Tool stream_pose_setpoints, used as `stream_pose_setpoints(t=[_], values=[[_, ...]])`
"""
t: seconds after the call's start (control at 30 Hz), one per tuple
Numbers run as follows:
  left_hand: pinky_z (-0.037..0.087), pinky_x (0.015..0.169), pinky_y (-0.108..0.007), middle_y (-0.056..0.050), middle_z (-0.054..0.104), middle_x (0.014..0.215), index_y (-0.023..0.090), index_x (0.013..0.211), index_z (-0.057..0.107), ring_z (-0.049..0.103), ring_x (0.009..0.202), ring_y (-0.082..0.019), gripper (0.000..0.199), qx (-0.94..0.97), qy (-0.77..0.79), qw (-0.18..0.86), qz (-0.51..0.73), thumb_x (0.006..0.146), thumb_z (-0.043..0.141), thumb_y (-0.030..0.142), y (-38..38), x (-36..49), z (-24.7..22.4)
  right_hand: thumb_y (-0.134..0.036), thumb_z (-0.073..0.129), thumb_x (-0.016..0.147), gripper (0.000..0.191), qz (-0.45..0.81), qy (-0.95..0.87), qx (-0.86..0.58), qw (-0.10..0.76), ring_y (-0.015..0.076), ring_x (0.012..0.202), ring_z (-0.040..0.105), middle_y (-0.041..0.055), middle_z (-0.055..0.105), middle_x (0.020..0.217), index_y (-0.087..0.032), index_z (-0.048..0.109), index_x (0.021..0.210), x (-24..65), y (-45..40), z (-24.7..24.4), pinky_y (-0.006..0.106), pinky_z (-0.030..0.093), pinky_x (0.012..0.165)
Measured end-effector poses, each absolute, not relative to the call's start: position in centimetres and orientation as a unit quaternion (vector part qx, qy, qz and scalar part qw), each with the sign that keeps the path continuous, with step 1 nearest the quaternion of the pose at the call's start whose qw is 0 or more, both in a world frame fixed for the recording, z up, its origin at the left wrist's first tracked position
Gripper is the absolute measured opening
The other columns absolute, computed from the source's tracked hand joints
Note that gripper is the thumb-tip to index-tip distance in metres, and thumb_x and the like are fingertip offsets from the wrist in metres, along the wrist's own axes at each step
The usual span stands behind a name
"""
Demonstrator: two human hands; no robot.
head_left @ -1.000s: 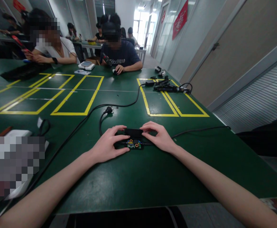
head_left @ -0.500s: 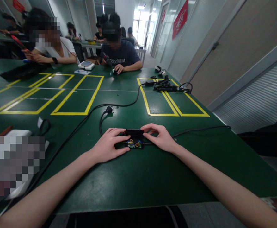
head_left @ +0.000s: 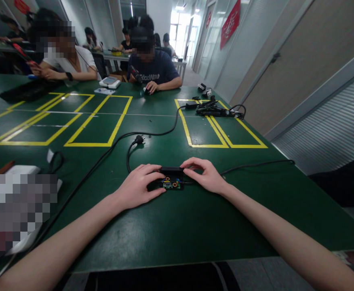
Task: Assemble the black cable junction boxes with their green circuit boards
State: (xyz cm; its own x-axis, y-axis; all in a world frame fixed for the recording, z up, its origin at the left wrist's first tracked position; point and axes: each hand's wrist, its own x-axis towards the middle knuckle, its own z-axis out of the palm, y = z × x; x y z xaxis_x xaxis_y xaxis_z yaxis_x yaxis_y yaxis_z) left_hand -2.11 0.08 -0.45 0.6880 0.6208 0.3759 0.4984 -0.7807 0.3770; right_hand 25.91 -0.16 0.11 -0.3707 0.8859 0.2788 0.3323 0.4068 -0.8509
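A small circuit board (head_left: 172, 184) with copper-wound rings sits in an opened black adapter case on the green table in front of me. Just behind it, a black plastic cover (head_left: 172, 170) is held up lengthwise between my two hands. The fingertips of my left hand (head_left: 139, 184) are at the cover's left end, while its thumb rests by the near left corner of the board. My right hand (head_left: 204, 174) pinches the cover's right end between thumb and fingers. A black cable leaves each side of the case, partly hidden by my hands.
A plug (head_left: 139, 140) lies behind my left hand. One long black cable (head_left: 104, 155) crosses the table on the left, leading to a heap of black adapters and cords (head_left: 213, 109). Yellow tape (head_left: 89, 144) marks rectangles. Across the table, a person (head_left: 155, 68) holds a power tool.
The black cover has tipped very slightly and sits a touch lower between my fingers. Both hands have stayed almost in place.
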Motion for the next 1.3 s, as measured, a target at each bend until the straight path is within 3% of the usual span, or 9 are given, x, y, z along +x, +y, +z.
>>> stream_pose_setpoints(t=[0.13, 0.23, 0.47, 0.63, 0.73, 0.87, 1.03, 1.3], values=[[0.058, 0.081, -0.042, -0.010, 0.074, 0.121, 0.022, 0.094, 0.050, 0.073, 0.098, -0.028, 0.035, 0.875, 0.353, 0.197, 0.266, 0.083, 0.081, 0.032, 0.0, -1.9, -0.1, -0.034, 0.067, 0.093, 0.017, 0.374, -0.745, -0.402, 0.379, 0.0203, 0.089, 0.075, 0.0065, 0.078, 0.099, -0.019, 0.073, 0.101, 26.0, -0.2, 0.2, 0.037, 0.063, 0.084], [0.057, 0.079, -0.040, -0.009, 0.074, 0.120, 0.024, 0.095, 0.043, 0.074, 0.096, -0.027, 0.040, 0.863, 0.359, 0.228, 0.273, 0.081, 0.081, 0.031, -0.1, -1.7, 0.1, -0.032, 0.068, 0.092, 0.017, 0.381, -0.749, -0.393, 0.374, 0.0203, 0.090, 0.075, 0.0068, 0.078, 0.101, -0.019, 0.073, 0.101, 26.0, -0.3, 0.4, 0.037, 0.062, 0.085], [0.056, 0.082, -0.038, -0.004, 0.072, 0.109, 0.023, 0.101, 0.051, 0.071, 0.095, -0.024, 0.033, 0.878, 0.338, 0.214, 0.261, 0.083, 0.078, 0.026, -0.2, -1.6, 0.3, -0.034, 0.067, 0.094, 0.017, 0.379, -0.772, -0.370, 0.351, 0.0183, 0.084, 0.072, 0.0057, 0.078, 0.093, -0.019, 0.076, 0.094, 25.8, -0.6, 1.1, 0.034, 0.060, 0.081], [0.056, 0.085, -0.037, -0.004, 0.071, 0.110, 0.022, 0.113, 0.056, 0.070, 0.098, -0.023, 0.037, 0.892, 0.320, 0.206, 0.243, 0.084, 0.077, 0.025, -0.1, -1.7, 0.3, -0.031, 0.066, 0.095, 0.016, 0.369, -0.784, -0.359, 0.346, 0.0181, 0.084, 0.072, 0.0056, 0.077, 0.092, -0.019, 0.076, 0.094, 25.8, -0.6, 1.1, 0.034, 0.060, 0.081], [0.055, 0.086, -0.037, -0.005, 0.073, 0.110, 0.023, 0.111, 0.059, 0.070, 0.100, -0.023, 0.028, 0.903, 0.306, 0.188, 0.237, 0.088, 0.074, 0.026, 0.1, -1.7, 0.2, -0.031, 0.066, 0.095, 0.014, 0.349, -0.799, -0.351, 0.341, 0.0180, 0.082, 0.071, 0.0057, 0.075, 0.092, -0.020, 0.076, 0.095, 25.9, -0.6, 1.1, 0.034, 0.060, 0.079], [0.053, 0.087, -0.039, -0.006, 0.074, 0.107, 0.021, 0.098, 0.060, 0.070, 0.099, -0.024, 0.017, 0.911, 0.292, 0.166, 0.241, 0.089, 0.072, 0.029, 0.4, -1.6, 0.1, -0.032, 0.073, 0.091, 0.015, 0.302, -0.837, -0.319, 0.327, 0.0206, 0.090, 0.071, 0.0077, 0.074, 0.100, -0.021, 0.075, 0.101, 26.0, -0.7, 1.0, 0.038, 0.059, 0.085], [0.053, 0.080, -0.037, -0.006, 0.073, 0.099, 0.020, 0.104, 0.061, 0.067, 0.090, -0.024, 0.021, 0.900, 0.327, 0.154, 0.244, 0.089, 0.071, 0.032, 0.4, -1.5, 0.1, -0.029, 0.081, 0.083, 0.041, 0.208, -0.889, -0.299, 0.278, 0.0247, 0.102, 0.069, 0.0108, 0.074, 0.113, -0.021, 0.069, 0.122, 25.8, -0.4, 0.0, 0.040, 0.056, 0.090], [0.050, 0.077, -0.036, -0.005, 0.069, 0.094, 0.021, 0.099, 0.056, 0.063, 0.085, -0.024, 0.024, 0.911, 0.339, 0.112, 0.209, 0.087, 0.071, 0.035, 0.3, -1.1, 0.0, -0.031, 0.066, 0.095, 0.035, 0.085, -0.926, -0.283, 0.235, 0.0263, 0.097, 0.069, 0.0139, 0.075, 0.110, -0.018, 0.064, 0.128, 25.3, -0.5, -0.3, 0.040, 0.054, 0.083]])
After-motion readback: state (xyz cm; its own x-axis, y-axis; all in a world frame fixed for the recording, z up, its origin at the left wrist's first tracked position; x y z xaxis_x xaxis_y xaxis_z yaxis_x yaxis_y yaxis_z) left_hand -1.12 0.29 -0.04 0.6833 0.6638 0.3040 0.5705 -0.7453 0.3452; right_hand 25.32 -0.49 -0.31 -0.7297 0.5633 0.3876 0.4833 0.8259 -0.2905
